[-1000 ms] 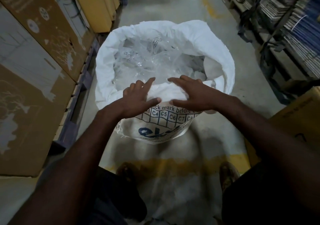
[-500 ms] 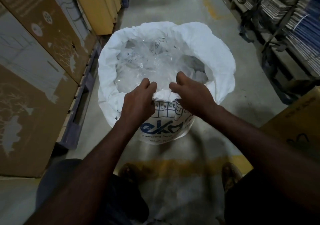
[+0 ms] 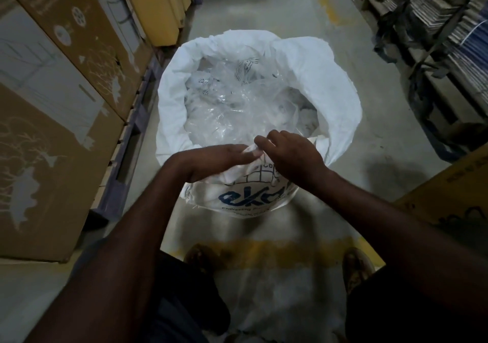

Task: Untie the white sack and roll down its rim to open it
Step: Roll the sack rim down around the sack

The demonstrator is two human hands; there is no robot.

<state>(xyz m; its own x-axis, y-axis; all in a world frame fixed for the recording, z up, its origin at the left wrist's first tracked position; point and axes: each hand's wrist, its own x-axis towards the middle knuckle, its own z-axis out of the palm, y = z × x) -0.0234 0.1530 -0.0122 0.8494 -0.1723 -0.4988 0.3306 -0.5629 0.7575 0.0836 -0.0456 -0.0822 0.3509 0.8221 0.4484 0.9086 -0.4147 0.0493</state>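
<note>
The white sack (image 3: 330, 84) stands open on the floor in front of me, its rim folded outward around the far and side edges. Crumpled clear plastic (image 3: 237, 105) fills its inside. Blue print and a grid show on its near wall. My left hand (image 3: 211, 161) and my right hand (image 3: 290, 155) meet at the near rim, both pinching a bunched fold of the white fabric between them.
Big cardboard boxes (image 3: 52, 99) on a dark pallet line the left side. Yellow boxes (image 3: 158, 4) stand behind them. Stacked flat cardboard on racks (image 3: 435, 26) fills the right, and a yellow box (image 3: 454, 192) sits near my right arm. A yellow floor line (image 3: 264, 247) runs by my feet.
My hands went from lying flat on the near rim to gripping it, then drew together, bunching the fabric. The near wall with the blue print has risen into fuller view.
</note>
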